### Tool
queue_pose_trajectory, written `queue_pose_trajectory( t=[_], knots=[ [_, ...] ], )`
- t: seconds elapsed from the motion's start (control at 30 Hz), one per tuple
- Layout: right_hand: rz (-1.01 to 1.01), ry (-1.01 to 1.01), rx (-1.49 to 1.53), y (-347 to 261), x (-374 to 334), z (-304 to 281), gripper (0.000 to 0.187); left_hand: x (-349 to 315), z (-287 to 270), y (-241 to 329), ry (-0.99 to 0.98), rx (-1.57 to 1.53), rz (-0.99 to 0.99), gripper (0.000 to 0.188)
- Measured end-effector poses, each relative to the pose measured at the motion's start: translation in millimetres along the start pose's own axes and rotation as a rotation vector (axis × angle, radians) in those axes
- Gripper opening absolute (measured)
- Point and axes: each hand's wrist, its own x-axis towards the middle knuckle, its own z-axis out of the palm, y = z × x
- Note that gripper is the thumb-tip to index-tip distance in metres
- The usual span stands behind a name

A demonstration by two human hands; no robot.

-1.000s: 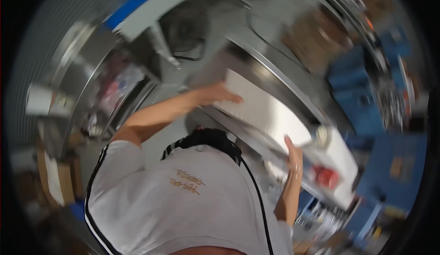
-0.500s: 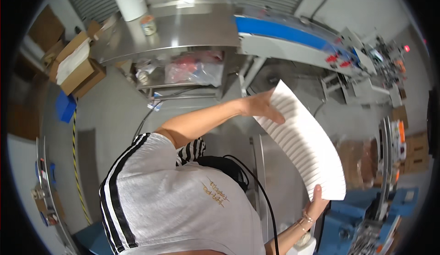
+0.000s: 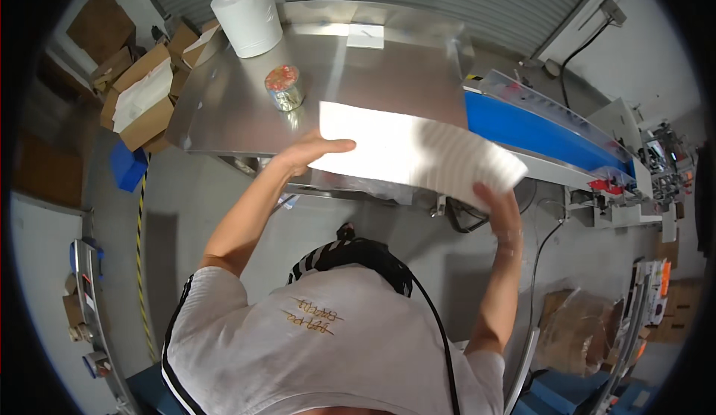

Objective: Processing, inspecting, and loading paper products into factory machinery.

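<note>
A long white ridged stack (image 3: 399, 146), its exact kind not clear, is held up between my two hands in front of the steel table's near edge. My left hand (image 3: 317, 151) grips the left end, the thumb lying over its front face. Around the right end my right hand (image 3: 494, 197) is closed, its fingers partly blurred and overlapping the lower edge. The stack bends slightly, its right end lower than its left. On the steel table (image 3: 224, 124) behind it stand a small tin-like tub with a red-patterned top (image 3: 285, 88) and a big white paper roll (image 3: 247, 18).
A conveyor with a blue belt (image 3: 544, 131) runs off to the right, with machinery at its far end. Open cardboard boxes (image 3: 142, 98) and a blue bin (image 3: 128, 166) stand at the left. A clear plastic-wrapped carton (image 3: 578, 329) sits at lower right. Cables cross the floor.
My body has turned toward the steel table, and both hands have brought the white stack round from the right to the table. It has gone from steeply slanted to nearly level.
</note>
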Motion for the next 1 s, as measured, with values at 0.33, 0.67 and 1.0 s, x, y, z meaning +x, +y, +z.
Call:
queue_pose_trajectory(
  t=[0.33,0.67,1.0],
  knots=[
    [0.37,-0.353,0.042,6,290,35,0.041,38,-83,7,0.113,0.271,-0.363,0.073],
    [-0.256,-0.53,-0.948,-73,366,83,0.09,19,16,0,0.071,0.076,-0.523,0.073],
    [-0.649,-0.98,-1.023,-60,370,192,0.084,101,222,-38,0.041,-0.243,-0.173,0.072]
  ],
)
